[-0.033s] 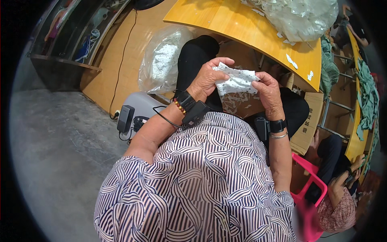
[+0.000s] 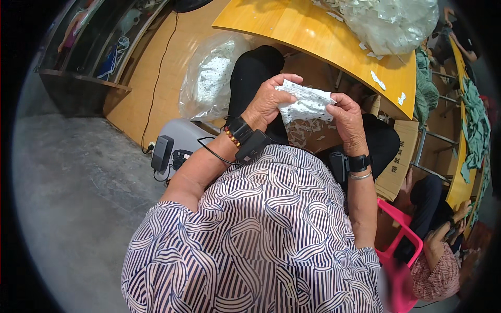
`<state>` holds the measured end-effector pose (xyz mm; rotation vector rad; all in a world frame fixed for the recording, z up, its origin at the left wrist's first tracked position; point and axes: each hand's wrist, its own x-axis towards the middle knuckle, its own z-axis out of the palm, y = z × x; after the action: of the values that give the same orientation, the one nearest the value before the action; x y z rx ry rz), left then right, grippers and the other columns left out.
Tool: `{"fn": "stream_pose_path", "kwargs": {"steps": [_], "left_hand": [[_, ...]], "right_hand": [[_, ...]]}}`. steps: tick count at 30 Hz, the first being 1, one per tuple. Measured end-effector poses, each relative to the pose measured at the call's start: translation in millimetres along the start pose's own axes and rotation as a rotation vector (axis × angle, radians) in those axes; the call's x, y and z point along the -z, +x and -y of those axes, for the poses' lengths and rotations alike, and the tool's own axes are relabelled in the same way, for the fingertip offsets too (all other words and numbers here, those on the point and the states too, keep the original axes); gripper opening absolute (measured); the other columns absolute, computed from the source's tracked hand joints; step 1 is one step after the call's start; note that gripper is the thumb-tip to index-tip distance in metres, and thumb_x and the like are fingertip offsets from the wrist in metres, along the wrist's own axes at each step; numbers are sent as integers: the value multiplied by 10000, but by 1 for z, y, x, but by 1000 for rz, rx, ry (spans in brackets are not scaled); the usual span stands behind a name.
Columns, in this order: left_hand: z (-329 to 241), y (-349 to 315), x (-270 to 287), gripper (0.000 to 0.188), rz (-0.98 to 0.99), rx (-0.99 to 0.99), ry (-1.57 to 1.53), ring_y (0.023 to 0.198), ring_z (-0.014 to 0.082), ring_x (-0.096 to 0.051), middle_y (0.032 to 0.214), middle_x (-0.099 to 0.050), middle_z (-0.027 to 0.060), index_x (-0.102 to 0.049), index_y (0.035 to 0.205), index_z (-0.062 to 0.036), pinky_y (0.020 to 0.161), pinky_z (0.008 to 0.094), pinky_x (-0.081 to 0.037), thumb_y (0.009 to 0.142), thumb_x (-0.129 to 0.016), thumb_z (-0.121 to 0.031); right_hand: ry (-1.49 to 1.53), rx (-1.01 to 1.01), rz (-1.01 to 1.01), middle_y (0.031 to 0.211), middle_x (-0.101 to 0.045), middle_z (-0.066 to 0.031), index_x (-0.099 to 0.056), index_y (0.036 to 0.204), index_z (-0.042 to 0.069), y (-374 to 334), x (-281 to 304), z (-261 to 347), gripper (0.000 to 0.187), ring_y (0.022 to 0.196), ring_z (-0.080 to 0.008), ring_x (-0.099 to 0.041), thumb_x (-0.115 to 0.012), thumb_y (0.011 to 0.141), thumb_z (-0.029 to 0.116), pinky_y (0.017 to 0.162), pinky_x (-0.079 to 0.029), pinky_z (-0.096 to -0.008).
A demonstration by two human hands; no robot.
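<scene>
A small white piece of cloth (image 2: 308,104) with dark specks is stretched above my lap. My left hand (image 2: 269,101) pinches its left end between thumb and fingers. At the opposite end, my right hand (image 2: 345,112) grips the edge with the thumb on top. Slight creases run across the cloth between my hands. Below it, pale scraps (image 2: 300,133) lie scattered between my legs.
A clear plastic bag (image 2: 211,78) of speckled white pieces stands by my left leg. Another bag (image 2: 389,23) sits on the yellow table (image 2: 292,26). To the right are a cardboard box (image 2: 396,167), a pink chair (image 2: 412,235) and a seated person (image 2: 436,271).
</scene>
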<state>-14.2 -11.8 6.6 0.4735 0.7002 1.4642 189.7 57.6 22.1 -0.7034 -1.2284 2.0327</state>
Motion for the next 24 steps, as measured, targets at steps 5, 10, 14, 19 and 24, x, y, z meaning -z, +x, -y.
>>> {"fn": "stream_pose_path", "kwargs": {"steps": [5,10,14,19,24], "left_hand": [[-3,4,11,390,-10,5,-29,893,220,-598,976,-596,135,-534,1060,37,842,326,-476,678,-583,98],[8,2,18,293,-22,116,-127,936,224,-581,1006,-591,146,-536,1061,34,873,351,-448,773,-570,-10],[6,-1,14,320,36,192,-307,974,222,-557,1033,-590,139,-582,1007,11,893,383,-408,828,-578,-254],[-15,-9,14,303,165,239,231,929,166,-563,969,-606,85,-599,980,-6,845,318,-427,765,-624,-217],[-15,-7,-3,410,263,-8,383,833,96,-537,915,-590,19,-562,1020,-31,730,242,-441,660,-731,-131]], "right_hand": [[36,31,-29,865,-604,-19,-588,919,12,8,1,0,171,781,-93,-556,-632,755,31,746,-440,-220],[67,-28,-80,868,-608,-37,-575,947,8,15,-2,6,168,768,-109,-577,-584,780,16,726,-469,-242],[93,-77,-75,847,-610,-46,-575,926,11,25,-8,17,144,747,-121,-593,-581,783,21,691,-487,-246],[-3,-208,123,842,-610,-47,-575,914,12,40,-28,31,141,742,-118,-596,-587,776,37,673,-485,-235],[-319,-236,315,805,-591,-13,-572,891,10,54,-53,42,137,730,-82,-548,-585,756,34,676,-441,-212]]}}
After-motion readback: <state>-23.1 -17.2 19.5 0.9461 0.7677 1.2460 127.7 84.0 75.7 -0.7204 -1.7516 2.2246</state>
